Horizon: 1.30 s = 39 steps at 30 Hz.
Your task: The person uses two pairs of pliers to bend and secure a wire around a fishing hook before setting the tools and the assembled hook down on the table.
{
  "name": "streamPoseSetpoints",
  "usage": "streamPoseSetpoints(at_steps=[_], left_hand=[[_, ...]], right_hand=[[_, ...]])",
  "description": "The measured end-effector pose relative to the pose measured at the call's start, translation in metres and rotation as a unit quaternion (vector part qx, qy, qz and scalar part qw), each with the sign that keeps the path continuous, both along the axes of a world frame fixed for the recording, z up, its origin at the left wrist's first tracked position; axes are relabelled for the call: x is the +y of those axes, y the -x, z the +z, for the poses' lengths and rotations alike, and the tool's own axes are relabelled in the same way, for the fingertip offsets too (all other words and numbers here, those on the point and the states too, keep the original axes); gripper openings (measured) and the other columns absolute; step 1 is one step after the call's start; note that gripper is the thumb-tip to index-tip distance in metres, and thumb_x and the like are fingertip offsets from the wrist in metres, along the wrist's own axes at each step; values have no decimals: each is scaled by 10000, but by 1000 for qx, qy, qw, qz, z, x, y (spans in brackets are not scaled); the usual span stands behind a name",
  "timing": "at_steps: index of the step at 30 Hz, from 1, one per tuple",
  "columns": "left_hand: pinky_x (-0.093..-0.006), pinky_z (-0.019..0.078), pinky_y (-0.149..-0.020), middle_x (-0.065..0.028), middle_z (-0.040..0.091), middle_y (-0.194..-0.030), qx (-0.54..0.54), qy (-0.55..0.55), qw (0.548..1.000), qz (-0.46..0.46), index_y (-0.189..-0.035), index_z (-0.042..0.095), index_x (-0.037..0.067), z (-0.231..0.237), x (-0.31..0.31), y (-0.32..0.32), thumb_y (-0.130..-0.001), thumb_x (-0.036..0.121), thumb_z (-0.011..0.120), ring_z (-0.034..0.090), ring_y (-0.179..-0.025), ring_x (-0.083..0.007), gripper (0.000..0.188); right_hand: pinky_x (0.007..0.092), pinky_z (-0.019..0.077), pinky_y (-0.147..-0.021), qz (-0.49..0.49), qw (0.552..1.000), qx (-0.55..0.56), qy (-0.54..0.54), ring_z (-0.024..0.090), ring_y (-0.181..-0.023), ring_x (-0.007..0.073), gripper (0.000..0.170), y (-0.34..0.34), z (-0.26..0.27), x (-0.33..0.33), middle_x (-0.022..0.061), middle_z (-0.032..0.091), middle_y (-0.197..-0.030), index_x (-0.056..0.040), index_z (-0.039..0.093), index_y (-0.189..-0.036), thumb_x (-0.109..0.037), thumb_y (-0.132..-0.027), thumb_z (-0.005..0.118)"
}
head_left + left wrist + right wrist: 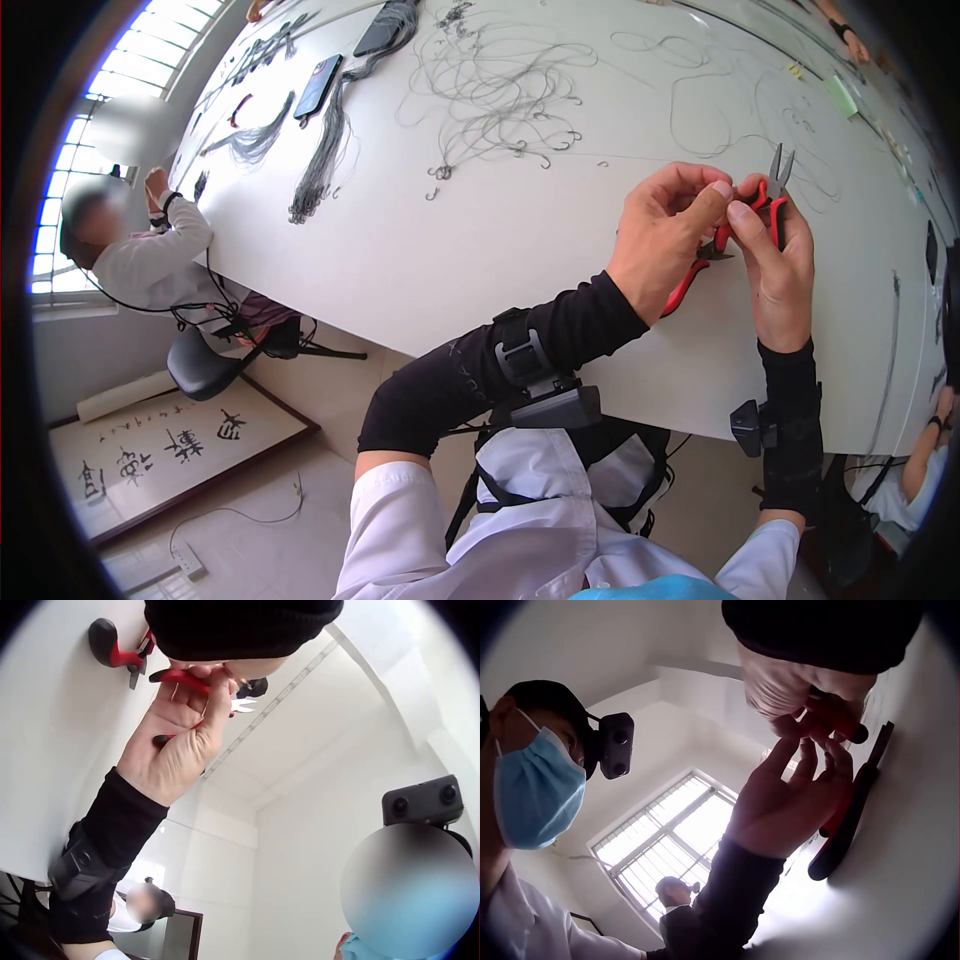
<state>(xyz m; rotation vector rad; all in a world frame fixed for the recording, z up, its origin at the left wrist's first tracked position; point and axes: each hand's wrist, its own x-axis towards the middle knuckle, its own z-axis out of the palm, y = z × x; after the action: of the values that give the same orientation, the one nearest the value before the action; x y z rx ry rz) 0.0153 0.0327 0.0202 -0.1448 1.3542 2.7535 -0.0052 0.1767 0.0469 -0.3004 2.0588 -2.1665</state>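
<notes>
Red-handled needle-nose pliers (777,188) lie in my right hand (780,275), their handles held against the palm and their slim tips pointing away from me. Thumb and fingertips of my left hand (660,235) pinch together right beside my right thumb; what sits between them is too small to tell. The left wrist view shows the right palm (176,742) with a red handle (184,679) across its fingers. In the right wrist view, my left fingertips meet the right hand near a red handle (832,720). Red-handled cutters (684,290) rest on the table, partly behind my left hand.
Tangled fine line (500,90) with several fish hooks (545,162) spreads over the white table (420,260). Farther left are a bundle of dark lines (328,165) and a phone (318,88). A seated person (165,245) is at the table's left side; another person's hand (855,46) shows far right.
</notes>
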Motion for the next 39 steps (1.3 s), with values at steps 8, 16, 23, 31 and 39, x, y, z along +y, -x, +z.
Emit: streamPoseSetpoints(at_steps=[8,16,23,31,39], left_hand=[[-241,493,-740,-6,650,-911,-4,15,1000,-12,-1097,658,5,-2,-5,2,-984,222,648,578,-805,-82,245],[-359,510,-834,-100,682,-1039,223,611,756,78,-1096,687,59,6,-71,10,-912,122,643,596,-933,-254,200],[-444,458,-1023,-154,641,-1194,257,754,594,110,-1131,712,98,-21,-133,21,-880,52,671,527,-1200,-378,259],[-422,474,-1015,-135,658,-1212,186,765,601,137,-1046,764,113,-19,-179,23,-907,88,697,551,-1193,-356,156],[-427,482,-972,-150,663,-1166,238,756,574,207,-991,753,96,-9,-178,29,-882,55,681,564,-1141,-359,137]], right_hand=[[270,483,-821,3,998,-58,34,620,-849,126,258,0,0,0,38,629,-941,-18,608,-1118,-184,-944,701],[258,462,-779,-18,1000,-16,-20,582,-818,110,213,4,-1,10,28,597,-907,-17,619,-1095,-165,-949,668],[266,465,-826,3,994,32,-101,561,-832,110,256,5,6,18,27,575,-891,16,589,-1166,-170,-991,595],[317,478,-898,-181,974,131,28,579,-897,154,318,34,14,77,68,582,-928,59,554,-1241,-146,-1006,614],[333,471,-887,-101,990,83,54,567,-880,152,370,43,12,104,67,562,-987,59,478,-1323,-140,-1027,576]])
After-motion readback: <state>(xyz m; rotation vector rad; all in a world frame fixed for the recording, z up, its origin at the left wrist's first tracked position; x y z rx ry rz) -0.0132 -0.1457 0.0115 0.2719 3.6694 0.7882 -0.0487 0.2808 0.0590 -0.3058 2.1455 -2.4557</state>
